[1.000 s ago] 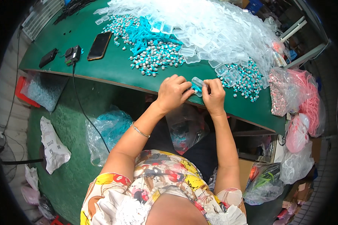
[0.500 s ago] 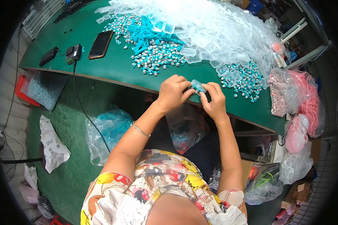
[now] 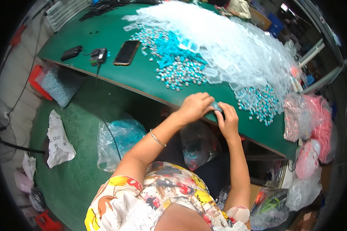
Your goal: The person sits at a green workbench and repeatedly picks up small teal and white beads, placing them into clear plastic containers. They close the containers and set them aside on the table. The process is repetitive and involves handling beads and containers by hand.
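Note:
At the table's front edge, a small clear plastic box (image 3: pixel 216 106) with something blue in it is pinched between my two hands. My left hand (image 3: pixel 196 107) grips its left side, fingers curled and a metal bangle on the wrist. Around the right side close the thumb and fingers of my right hand (image 3: pixel 229 121). My fingers cover much of the box, and I cannot tell whether its lid is fully down. Beyond my left hand lies a pile of grey-and-blue beads (image 3: pixel 179 73) with blue cords (image 3: pixel 177 48). A second bead pile (image 3: pixel 260 102) lies past my right hand.
A big heap of clear plastic boxes (image 3: pixel 227 42) covers the back of the green table (image 3: pixel 104 82). To the left lie a phone (image 3: pixel 127 52), a cabled black device (image 3: pixel 98 56) and a black case (image 3: pixel 71 53). Pink cords in bags (image 3: pixel 318 121) hang at right. Another person's sleeve (image 3: pixel 240 7) shows far back.
The view has turned, so the table and its things sit farther right and lower. My fingers have closed more tightly around the box, hiding more of it. Another person's sleeve has come into view.

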The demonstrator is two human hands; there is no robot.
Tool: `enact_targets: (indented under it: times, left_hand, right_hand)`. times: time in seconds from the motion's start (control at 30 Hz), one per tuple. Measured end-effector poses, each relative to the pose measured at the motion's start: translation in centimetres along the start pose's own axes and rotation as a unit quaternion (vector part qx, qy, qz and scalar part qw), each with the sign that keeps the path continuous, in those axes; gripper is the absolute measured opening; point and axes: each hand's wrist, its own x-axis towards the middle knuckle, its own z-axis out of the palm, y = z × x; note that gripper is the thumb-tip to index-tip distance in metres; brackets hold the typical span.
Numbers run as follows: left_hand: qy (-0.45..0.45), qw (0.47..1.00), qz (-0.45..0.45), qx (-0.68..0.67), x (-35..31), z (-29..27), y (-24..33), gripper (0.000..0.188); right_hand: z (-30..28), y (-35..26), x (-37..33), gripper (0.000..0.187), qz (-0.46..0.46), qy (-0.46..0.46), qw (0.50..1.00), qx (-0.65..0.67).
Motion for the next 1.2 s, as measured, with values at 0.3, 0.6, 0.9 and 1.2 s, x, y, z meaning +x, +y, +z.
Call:
enact_targets:
  times: [0.3,0.6,0.9,1.2]
  left_hand:
    - [-0.030,0.995,-0.017,-0.096,-0.2,-0.8,-0.1,0.021]
    - [-0.050,0.988,-0.051,-0.135,-0.2,-0.4,-0.1,0.026]
    - [-0.042,0.989,-0.075,-0.119,0.0,-0.2,0.3,0.030]
    - [-0.073,0.989,-0.086,-0.096,0.1,-0.8,0.7,0.031]
  right_hand:
    - [0.0,-0.3,0.4,0.016,0.055,-0.028,0.995,0.075]
    - [-0.6,-0.7,0.3,0.009,0.067,-0.037,0.991,0.106]
    - [-0.7,1.0,1.2,0.018,0.178,-0.073,0.951,0.241]
    - [1.5,1.1,1.8,0.019,0.194,-0.038,0.949,0.247]
